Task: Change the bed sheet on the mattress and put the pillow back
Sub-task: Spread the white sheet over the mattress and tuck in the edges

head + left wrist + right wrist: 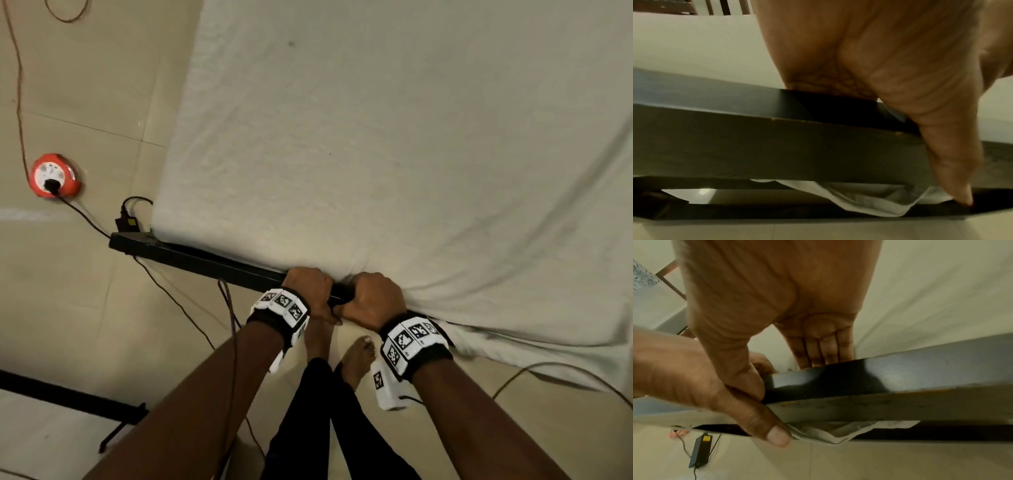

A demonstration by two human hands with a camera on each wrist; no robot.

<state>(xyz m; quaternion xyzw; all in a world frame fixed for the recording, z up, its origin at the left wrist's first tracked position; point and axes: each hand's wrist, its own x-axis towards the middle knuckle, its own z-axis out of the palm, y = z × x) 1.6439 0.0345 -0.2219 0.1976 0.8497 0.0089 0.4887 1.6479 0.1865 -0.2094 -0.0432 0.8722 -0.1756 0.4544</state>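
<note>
Down at the near edge of the bed, both my hands work side by side, thumbs almost touching. My left hand [308,291] has its fingers pushed down between the mattress side and the black wooden bed frame rail [205,262], thumb hooked over the rail's outer face. My right hand [371,298] does likewise, its straight fingers [824,352] slipped behind the rail. A wrinkled off-white bed sheet [394,154] covers the mattress; a fold of it hangs below the rail [859,199]. On the tiled floor lies a round orange extension socket [54,176].
</note>
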